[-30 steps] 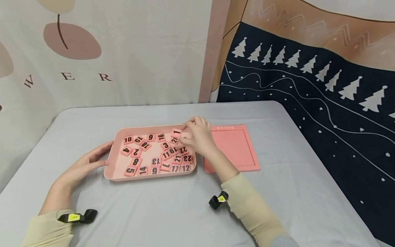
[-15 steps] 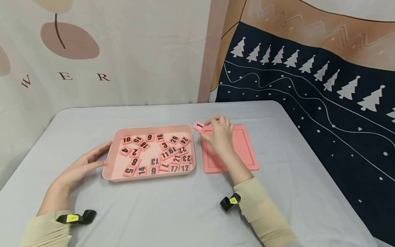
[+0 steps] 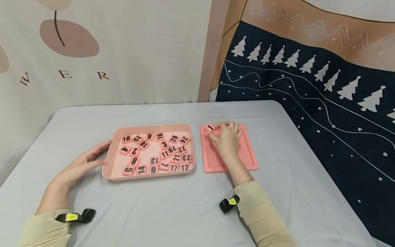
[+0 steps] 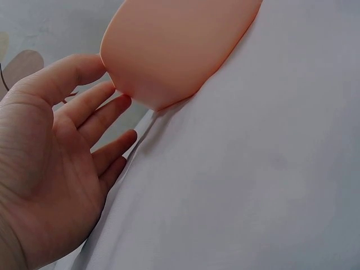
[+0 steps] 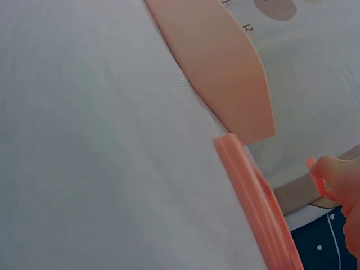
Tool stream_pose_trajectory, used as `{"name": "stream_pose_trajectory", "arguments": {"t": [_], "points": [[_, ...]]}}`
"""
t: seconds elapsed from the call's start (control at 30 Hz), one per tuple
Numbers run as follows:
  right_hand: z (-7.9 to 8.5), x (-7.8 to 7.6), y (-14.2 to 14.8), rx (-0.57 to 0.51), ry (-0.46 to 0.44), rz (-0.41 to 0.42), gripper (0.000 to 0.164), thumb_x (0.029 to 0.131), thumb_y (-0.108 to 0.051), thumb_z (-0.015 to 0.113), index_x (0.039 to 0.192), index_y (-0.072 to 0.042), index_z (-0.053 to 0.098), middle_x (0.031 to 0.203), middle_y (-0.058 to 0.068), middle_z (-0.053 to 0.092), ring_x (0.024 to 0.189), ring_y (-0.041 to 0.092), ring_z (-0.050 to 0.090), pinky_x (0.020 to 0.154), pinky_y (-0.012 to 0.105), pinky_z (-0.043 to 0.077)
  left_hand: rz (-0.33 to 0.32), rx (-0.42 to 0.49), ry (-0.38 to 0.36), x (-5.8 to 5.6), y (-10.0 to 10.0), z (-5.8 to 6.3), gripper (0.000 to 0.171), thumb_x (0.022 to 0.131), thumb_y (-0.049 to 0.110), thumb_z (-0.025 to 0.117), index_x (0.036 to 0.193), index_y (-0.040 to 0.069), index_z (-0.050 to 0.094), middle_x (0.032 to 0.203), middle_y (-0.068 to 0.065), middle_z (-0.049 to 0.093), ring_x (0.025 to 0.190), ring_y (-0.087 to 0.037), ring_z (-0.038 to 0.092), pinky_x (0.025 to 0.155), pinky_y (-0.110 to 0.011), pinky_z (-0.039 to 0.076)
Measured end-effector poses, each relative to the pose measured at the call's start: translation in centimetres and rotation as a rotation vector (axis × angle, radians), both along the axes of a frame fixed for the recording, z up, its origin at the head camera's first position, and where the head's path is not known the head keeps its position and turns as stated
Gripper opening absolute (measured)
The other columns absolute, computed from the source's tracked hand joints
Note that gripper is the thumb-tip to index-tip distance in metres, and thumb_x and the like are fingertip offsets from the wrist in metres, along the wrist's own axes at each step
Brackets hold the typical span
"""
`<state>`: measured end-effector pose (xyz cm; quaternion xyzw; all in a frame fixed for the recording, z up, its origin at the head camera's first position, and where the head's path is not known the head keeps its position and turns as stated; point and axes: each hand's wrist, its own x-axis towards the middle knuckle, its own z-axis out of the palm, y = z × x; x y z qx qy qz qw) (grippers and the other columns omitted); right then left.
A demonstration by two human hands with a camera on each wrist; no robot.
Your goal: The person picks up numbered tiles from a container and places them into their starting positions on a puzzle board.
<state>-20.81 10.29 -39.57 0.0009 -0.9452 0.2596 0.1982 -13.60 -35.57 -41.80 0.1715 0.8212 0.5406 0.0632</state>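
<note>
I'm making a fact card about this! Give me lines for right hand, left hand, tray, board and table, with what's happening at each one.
Right hand: pinching the small pink square tile with a black 1, over the board's far left corner
Left hand: touching the tray's left end
Tray: pale pink rectangular tray with rounded corners, holding many pink number tiles, turned different ways
Board: coral-pink, nearly square board with a raised border, right of the tray, not touching it
Table: light grey cloth-covered table under both
</note>
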Motion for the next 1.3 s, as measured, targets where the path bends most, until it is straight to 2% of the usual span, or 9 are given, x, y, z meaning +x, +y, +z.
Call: {"name": "stream_pose_trajectory", "arguments": {"t": [0.2, 0.53, 0.77, 1.3], "points": [[-1.0, 0.1, -0.4, 0.036, -0.027, -0.075, 0.033, 0.079, -0.041, 0.078, 0.093, -0.013, 0.067, 0.110, 0.011, 0.051, 0.101, 0.029, 0.042, 0.088, 0.044, 0.029, 0.002, -0.002, -0.004, -0.1, 0.0, 0.0, 0.064, 0.092, -0.003, 0.056, 0.150, 0.003, 0.029, 0.151, 0.004, 0.033, 0.130, 0.007, 0.028, 0.098, -0.007, 0.025], [-1.5, -0.2, -1.5, 0.119, -0.056, -0.177, 0.039, 0.080, -0.048, 0.074, 0.088, -0.011, 0.063, 0.104, 0.011, 0.050, 0.095, 0.029, 0.042, 0.080, 0.042, 0.033, 0.009, -0.017, -0.004, 0.0, -0.1, 0.0, 0.064, 0.093, -0.003, 0.056, 0.150, 0.004, 0.029, 0.150, 0.006, 0.034, 0.130, 0.008, 0.028, 0.097, -0.007, 0.025], [-2.1, -0.3, -1.9, 0.087, -0.109, -0.184, 0.032, 0.080, -0.041, 0.076, 0.084, -0.012, 0.063, 0.102, 0.011, 0.049, 0.094, 0.028, 0.041, 0.080, 0.041, 0.033, -0.008, -0.011, 0.022, 0.1, -0.1, -0.1, 0.064, 0.092, -0.005, 0.056, 0.150, 0.003, 0.029, 0.150, 0.005, 0.035, 0.130, 0.007, 0.029, 0.098, -0.007, 0.025], [-2.8, -0.4, -1.8, 0.066, -0.138, -0.170, 0.036, 0.079, -0.044, 0.077, 0.083, -0.011, 0.065, 0.093, 0.009, 0.047, 0.090, 0.028, 0.041, 0.077, 0.040, 0.034, -0.007, 0.004, 0.018, -0.1, 0.0, -0.1, 0.064, 0.092, -0.005, 0.056, 0.149, 0.002, 0.029, 0.149, 0.009, 0.035, 0.130, 0.007, 0.029, 0.097, -0.007, 0.025]]}}
